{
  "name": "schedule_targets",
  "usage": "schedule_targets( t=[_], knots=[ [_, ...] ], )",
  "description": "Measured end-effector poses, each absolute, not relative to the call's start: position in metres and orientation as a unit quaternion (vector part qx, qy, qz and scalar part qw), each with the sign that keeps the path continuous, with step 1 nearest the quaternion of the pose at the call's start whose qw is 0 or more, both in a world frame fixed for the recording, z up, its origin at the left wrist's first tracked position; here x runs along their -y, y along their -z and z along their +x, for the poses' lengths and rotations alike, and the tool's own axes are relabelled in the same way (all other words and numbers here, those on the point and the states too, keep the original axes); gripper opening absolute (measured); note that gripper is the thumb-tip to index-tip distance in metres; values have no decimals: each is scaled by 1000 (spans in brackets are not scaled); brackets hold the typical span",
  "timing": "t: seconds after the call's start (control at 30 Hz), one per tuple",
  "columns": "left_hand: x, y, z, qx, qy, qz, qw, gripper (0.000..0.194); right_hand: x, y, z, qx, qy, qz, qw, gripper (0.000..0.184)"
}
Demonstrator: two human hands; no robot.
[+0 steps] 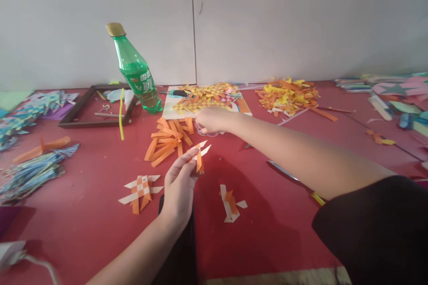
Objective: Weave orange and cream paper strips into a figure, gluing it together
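My left hand [179, 182] pinches a small piece of woven orange and white paper strips [199, 160], with pointed strip ends sticking out to the right. Farther forward, my right hand [212, 119] has its fingers closed and pointing down at a small clear round thing [203, 132] on the table; whatever is in the fingertips is hidden. To the left of my left hand lies a woven orange and white paper fish [143, 189] with a dark eye dot. A looser folded orange and white paper piece [230, 205] is on the right. Loose orange paper strips [165, 140] lie just beyond my left hand.
A green soda bottle [142, 80] stands beside a dark wooden frame [76, 118]. Behind my right hand, woven pieces cover a white board [170, 109]. A yellow-orange paper heap [289, 95], a blade [282, 170] and a dark flat object [182, 249] lie on the red table [267, 240].
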State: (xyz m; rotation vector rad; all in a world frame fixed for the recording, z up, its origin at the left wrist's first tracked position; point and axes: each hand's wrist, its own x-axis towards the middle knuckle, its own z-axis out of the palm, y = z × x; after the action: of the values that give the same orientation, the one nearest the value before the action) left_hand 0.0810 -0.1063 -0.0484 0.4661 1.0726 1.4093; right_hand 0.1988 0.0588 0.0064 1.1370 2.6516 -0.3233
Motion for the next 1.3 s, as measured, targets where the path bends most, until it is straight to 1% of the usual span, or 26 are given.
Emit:
schedule_targets(
  t=[0.1, 0.23, 0.43, 0.67, 0.8, 0.87, 0.97, 1.1, 1.2, 1.3],
  knots=[
    [106, 48, 81, -464, -614, 203, 606, 22, -63, -4, 205, -911, 129, 380, 90, 11],
    [106, 48, 82, -461, -619, 205, 601, 20, -61, -6, 216, -912, 144, 383, 14, 12],
    [102, 51, 84, -452, -638, 225, 581, 18, -16, -2, 249, -893, 168, 410, -83, 15],
    [103, 47, 85, -442, -652, 276, 550, 21, 45, 38, 275, -864, 190, 454, -109, 12],
    [105, 37, 82, -436, -652, 293, 547, 38, 59, 48, 279, -853, 184, 469, -138, 16],
    [105, 33, 79, -438, -650, 300, 544, 36, 65, 47, 283, -848, 179, 475, -152, 19],
    [102, 32, 75, -436, -643, 313, 546, 26, 69, 43, 291, -835, 154, 498, -175, 25],
    [96, 37, 75, -439, -633, 329, 547, 23, 65, 39, 292, -831, 123, 515, -172, 27],
    [92, 45, 79, -443, -627, 344, 541, 24, 57, 37, 287, -850, 122, 495, -134, 24],
    [90, 54, 82, -455, -616, 367, 528, 24, 50, 36, 283, -868, 135, 469, -92, 17]
  ],
)
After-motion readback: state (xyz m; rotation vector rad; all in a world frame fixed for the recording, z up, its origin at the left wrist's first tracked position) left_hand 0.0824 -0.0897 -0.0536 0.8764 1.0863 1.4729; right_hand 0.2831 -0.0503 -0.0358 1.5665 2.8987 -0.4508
